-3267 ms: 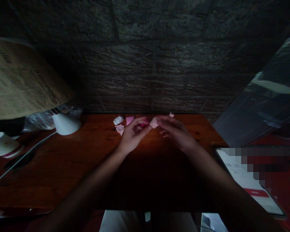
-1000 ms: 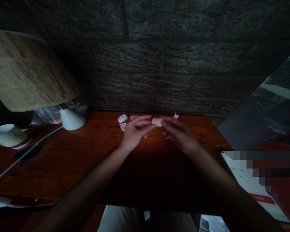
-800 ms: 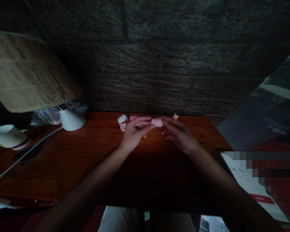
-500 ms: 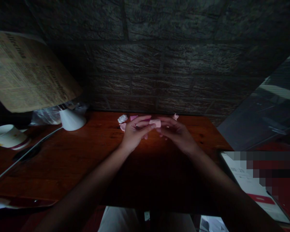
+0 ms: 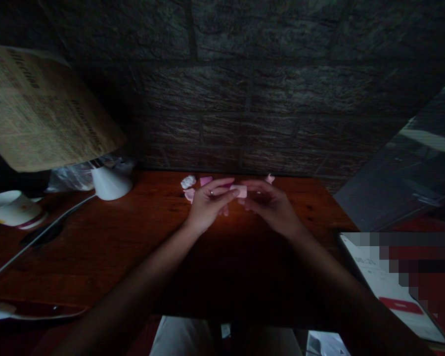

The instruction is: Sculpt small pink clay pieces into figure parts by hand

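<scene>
A small pale pink block of what looks like modelling clay (image 5: pixel 240 191) is pinched between the thumb and fingers of my left hand (image 5: pixel 207 202), which wears a ring. My right hand (image 5: pixel 272 202) is at the block's right edge, thumb low and fingers curved above with a gap between them. Whether its fingertips touch the block is hard to tell. Behind my left hand lie a white crumpled lump (image 5: pixel 188 182), a pale pink lump (image 5: pixel 189 195) and a brighter pink piece (image 5: pixel 205 181). A darker magenta piece (image 5: pixel 227 186) is partly hidden by my left fingers.
Another small pink scrap (image 5: pixel 270 178) lies at the back of the wooden table (image 5: pixel 133 237), against the stone wall (image 5: pixel 222 128). On the left stand a lamp (image 5: pixel 111 184) with a newsprint shade and a paper cup (image 5: pixel 13 207). A tablet (image 5: pixel 385 287) is at right.
Over the last seconds the pink clay has gone from a lumpy shape to a flatter, squarer one. My right fingers have loosened and spread at its edge, while my left hand keeps its pinch.
</scene>
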Demonstrator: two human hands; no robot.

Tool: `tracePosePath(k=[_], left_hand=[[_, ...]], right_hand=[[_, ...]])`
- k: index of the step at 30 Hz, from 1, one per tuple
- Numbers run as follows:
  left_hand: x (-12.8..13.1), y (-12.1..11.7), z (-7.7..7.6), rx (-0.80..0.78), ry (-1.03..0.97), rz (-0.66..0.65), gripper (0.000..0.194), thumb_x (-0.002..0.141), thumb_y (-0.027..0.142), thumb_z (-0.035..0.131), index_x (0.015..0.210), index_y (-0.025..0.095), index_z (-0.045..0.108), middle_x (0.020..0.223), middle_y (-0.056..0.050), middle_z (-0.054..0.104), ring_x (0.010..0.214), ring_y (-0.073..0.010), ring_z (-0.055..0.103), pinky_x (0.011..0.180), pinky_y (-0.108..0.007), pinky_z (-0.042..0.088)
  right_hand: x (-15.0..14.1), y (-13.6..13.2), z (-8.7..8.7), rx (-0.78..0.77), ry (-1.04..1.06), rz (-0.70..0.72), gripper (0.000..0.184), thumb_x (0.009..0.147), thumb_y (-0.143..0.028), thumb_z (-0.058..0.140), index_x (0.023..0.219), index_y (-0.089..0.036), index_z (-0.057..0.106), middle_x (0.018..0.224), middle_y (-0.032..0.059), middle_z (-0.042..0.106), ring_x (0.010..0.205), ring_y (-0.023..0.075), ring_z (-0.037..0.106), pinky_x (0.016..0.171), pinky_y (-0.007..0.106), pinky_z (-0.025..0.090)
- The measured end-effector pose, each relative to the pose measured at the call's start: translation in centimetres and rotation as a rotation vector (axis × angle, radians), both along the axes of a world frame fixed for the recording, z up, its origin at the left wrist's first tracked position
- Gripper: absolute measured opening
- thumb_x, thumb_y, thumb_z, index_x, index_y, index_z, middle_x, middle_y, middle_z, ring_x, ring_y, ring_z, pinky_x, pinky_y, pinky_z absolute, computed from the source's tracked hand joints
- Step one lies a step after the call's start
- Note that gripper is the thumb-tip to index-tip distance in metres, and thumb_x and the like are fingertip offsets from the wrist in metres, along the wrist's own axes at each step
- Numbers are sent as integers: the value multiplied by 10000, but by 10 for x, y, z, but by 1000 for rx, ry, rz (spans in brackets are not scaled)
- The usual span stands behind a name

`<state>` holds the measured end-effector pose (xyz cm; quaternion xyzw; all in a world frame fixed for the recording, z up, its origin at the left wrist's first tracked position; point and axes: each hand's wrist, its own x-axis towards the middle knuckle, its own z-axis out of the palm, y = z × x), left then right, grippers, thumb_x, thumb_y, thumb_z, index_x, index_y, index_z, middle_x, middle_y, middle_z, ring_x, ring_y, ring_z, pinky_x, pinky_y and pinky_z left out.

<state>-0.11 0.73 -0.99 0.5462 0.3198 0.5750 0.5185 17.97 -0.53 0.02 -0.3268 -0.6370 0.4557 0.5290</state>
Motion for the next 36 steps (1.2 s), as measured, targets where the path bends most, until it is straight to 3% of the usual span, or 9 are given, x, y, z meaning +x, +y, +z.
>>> tracePosePath(k=[6,13,20,26,32,36], left_hand=[[1,1,1,-17,-29,-10,308,722,278,859,1014,233,772,647,20,733,378,-55,489,373,-203,345],[2,1,-1,-65,-53,-26,348,707,256,865,1040,212,774,814,-35,789,449,-62,555,391,-192,339],[1,1,0,-30,-11,-19,303,723,256,852,1016,232,777,675,6,739,429,-64,511,389,-201,337],[-1,1,-2,-11,53,-42,355,732,266,855,1072,227,760,820,-36,794,452,-75,552,403,-213,378],[-2,0,0,51,85,-60,332,775,245,822,1098,213,750,704,-7,763,442,-82,554,429,-219,417],[-1,-3,5,62,66,-77,372,765,224,821,1125,221,728,740,-5,779,452,-90,579,443,-227,442]], right_hand=[[0,1,-4,-19,-15,-10,341,766,-269,845,1085,-297,731,1050,7,764,777,148,675,727,326,558],[0,3,-6,17,-36,-41,334,761,-285,855,1071,-276,728,1055,25,771,882,182,716,843,380,578],[0,2,-6,3,-44,-9,327,773,-267,842,1077,-280,722,1035,21,776,868,181,718,826,385,580],[2,2,-3,-22,-29,1,323,775,-280,838,1078,-287,724,1011,19,776,872,186,716,807,386,587],[2,1,0,-77,31,67,360,749,-233,855,1083,-289,733,1040,12,775,908,173,715,809,354,588],[2,0,0,-130,82,53,243,817,-295,806,1053,-287,749,1032,18,771,888,166,717,712,309,602]])
